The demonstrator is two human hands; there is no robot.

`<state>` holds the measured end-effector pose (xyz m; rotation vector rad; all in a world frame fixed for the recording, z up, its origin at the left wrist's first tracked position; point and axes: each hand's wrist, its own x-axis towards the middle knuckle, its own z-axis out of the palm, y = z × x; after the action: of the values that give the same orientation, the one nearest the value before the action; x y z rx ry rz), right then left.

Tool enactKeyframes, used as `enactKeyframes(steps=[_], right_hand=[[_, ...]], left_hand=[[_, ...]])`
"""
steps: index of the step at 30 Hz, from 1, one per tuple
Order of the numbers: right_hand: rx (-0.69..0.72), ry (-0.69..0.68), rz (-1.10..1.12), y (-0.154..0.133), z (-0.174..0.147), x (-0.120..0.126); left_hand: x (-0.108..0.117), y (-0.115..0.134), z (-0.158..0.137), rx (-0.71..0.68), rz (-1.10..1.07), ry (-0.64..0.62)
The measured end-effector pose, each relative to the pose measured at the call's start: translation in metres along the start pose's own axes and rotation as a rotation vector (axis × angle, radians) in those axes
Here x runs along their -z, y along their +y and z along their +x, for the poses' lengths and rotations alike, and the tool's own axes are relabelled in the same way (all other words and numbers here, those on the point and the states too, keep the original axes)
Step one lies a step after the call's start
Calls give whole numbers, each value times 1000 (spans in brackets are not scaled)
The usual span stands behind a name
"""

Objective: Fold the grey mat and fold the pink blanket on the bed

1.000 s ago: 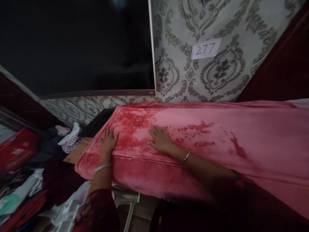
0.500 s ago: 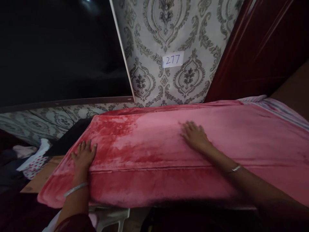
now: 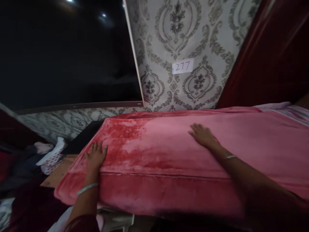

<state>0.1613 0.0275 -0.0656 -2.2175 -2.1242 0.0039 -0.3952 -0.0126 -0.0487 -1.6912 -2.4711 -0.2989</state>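
A plush blanket (image 3: 169,145), pink with darker red patches, lies spread over a long raised surface before me. A fold line runs along its length near the front. At its left end my left hand (image 3: 96,156) rests flat on the fabric, fingers spread. My right hand (image 3: 202,134) lies palm down on the lighter pink part, fingers stretched out and slightly blurred. Neither hand grips the cloth. What supports the blanket is mostly hidden.
A large dark television screen (image 3: 70,54) hangs at the upper left. A paper marked 277 (image 3: 182,66) is on the patterned wall (image 3: 177,35). Striped fabric (image 3: 293,111) lies at far right. Left stand a brown board (image 3: 58,170) and dotted cloth (image 3: 51,161). Below is a pale stool (image 3: 118,219).
The view has swung left, so everything sits further right in the picture. My right hand has moved slightly left over the blanket; my left hand stays at the left end.
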Motion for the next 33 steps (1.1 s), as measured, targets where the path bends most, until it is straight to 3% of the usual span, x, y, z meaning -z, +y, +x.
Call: enactKeyframes(steps=[3,6,9,13,16,19,22,24,26,33], right_hand=[[-228,15,15,54,3,2],[-229,35,34,51,12,3],[14,77,44,-15,22,1],[566,4,136,-146,21,-1],[886,-65,223,-234,8,0],[1014,-105,295,-298,2,2],[1035,-151,271,-333,16,1],[1041,-156,234,-338,37,-3],[999,-141,210,-324,65,-7],[430,-57,10,-200,147,-17]], left_hand=[[4,1,0,3,7,-11],[12,8,8,0,-4,21],[18,23,25,-41,-9,42],[12,38,52,-33,-9,-37],[-3,36,61,-4,-9,-38],[-16,31,63,11,-14,-22],[-21,27,63,11,-14,-16],[-22,27,64,7,-17,-24],[-21,27,64,12,-21,-32],[-19,28,63,12,-54,-42]])
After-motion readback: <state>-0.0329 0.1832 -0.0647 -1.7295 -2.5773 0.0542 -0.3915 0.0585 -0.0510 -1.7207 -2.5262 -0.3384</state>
